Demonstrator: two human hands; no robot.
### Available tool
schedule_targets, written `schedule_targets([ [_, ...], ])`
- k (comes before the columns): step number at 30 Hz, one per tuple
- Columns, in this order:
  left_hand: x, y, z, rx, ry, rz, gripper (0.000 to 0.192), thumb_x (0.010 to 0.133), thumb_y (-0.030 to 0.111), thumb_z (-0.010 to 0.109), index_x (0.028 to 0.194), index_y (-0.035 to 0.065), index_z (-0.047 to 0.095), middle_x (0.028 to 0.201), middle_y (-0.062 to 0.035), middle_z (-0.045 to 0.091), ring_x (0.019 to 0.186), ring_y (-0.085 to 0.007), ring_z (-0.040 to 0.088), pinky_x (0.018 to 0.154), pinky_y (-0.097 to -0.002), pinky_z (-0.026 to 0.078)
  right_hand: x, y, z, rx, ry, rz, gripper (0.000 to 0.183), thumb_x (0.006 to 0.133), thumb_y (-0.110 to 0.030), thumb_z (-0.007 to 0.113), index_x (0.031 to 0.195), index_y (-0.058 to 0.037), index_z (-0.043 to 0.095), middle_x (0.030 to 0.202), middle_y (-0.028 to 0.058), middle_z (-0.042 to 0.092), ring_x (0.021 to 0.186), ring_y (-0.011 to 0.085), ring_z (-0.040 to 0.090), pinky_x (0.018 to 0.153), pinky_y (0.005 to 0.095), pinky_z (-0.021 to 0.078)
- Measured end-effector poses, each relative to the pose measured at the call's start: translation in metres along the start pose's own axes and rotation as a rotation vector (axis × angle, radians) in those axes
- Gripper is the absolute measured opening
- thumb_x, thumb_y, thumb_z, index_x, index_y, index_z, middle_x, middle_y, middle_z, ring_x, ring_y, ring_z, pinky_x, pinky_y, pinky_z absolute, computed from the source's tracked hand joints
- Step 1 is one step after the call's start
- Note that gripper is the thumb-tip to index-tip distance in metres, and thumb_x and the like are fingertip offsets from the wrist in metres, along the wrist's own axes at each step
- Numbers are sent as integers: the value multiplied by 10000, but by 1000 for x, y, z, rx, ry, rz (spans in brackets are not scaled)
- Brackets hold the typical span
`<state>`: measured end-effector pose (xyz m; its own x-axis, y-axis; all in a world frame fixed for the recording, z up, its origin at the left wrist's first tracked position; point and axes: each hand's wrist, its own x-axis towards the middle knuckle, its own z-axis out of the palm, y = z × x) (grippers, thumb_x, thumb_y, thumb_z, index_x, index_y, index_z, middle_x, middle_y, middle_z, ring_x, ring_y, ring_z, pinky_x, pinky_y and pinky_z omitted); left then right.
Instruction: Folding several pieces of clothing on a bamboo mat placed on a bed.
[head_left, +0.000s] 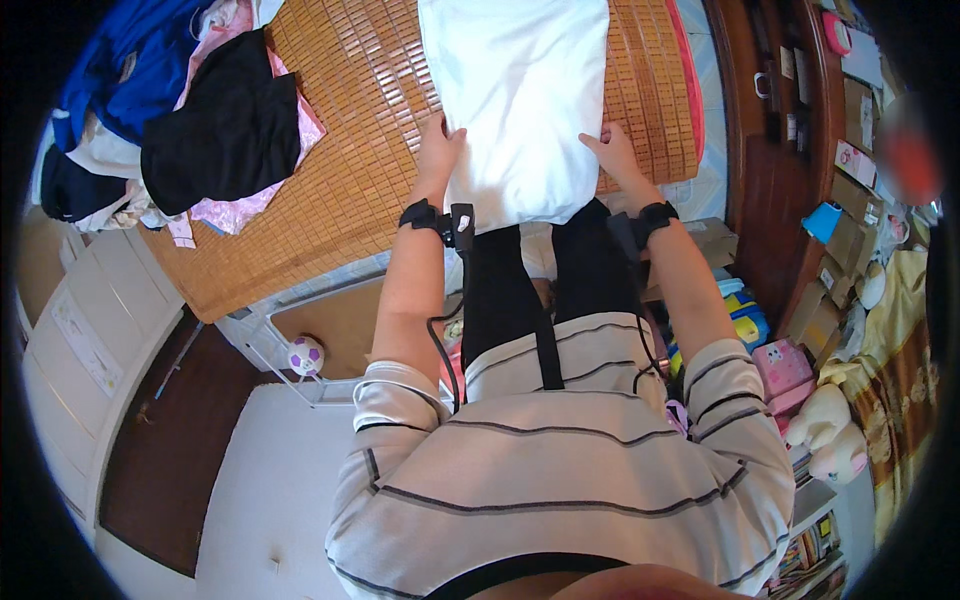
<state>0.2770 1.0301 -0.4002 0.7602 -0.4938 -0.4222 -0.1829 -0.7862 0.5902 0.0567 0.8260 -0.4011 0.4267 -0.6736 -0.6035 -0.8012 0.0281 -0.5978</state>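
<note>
A white cloth garment (525, 105) lies spread over the woven bamboo mat (352, 150), its near end hanging over the mat's front edge by my legs. My left hand (440, 150) grips its left edge, the thumb on top and the other fingers partly hidden. On the opposite edge my right hand (613, 154) pinches the fabric between thumb and fingers. Both wrists carry black straps with small devices and cables. The far end of the garment runs out of the top of the view.
A pile of clothes, with black cloth (225, 127) and a blue garment (135, 67), lies on the mat's left. Below stands a low frame with a purple-and-white ball (306, 355). A dark wooden cabinet (780, 195) and stacked cardboard boxes (825, 285) line the right side.
</note>
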Motion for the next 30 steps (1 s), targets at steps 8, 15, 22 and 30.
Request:
schedule_targets([
  [8,-6,-22,4,-682,-292,-364,322,674,113,598,955,-21,517,825,-71,573,722,-177,550,669,-274,442,-3,10,4,148,-145,15,374,603,-122,578,948,18,543,849,176,585,753,237,571,649,328,451],
  [15,-32,31,-25,-1309,-355,-573,371,744,163,553,1052,-30,480,1000,-105,548,907,-198,513,836,-294,402,-21,-10,-18,867,-348,266,521,783,-357,562,1070,67,468,979,146,566,845,249,563,704,330,456],
  [22,-24,75,-61,-975,-239,-502,321,734,190,555,946,-52,543,824,-107,576,729,-187,535,629,-280,411,-19,-38,-62,692,-143,335,533,807,-386,520,1060,82,485,1013,157,554,878,226,555,765,291,421],
  [30,-22,182,-159,-1019,82,216,180,727,124,576,844,-11,597,768,-45,593,691,-119,530,650,-225,389,-51,-160,-138,1048,-36,-336,407,868,-290,458,1052,71,484,1013,123,550,910,184,534,803,276,396],
])
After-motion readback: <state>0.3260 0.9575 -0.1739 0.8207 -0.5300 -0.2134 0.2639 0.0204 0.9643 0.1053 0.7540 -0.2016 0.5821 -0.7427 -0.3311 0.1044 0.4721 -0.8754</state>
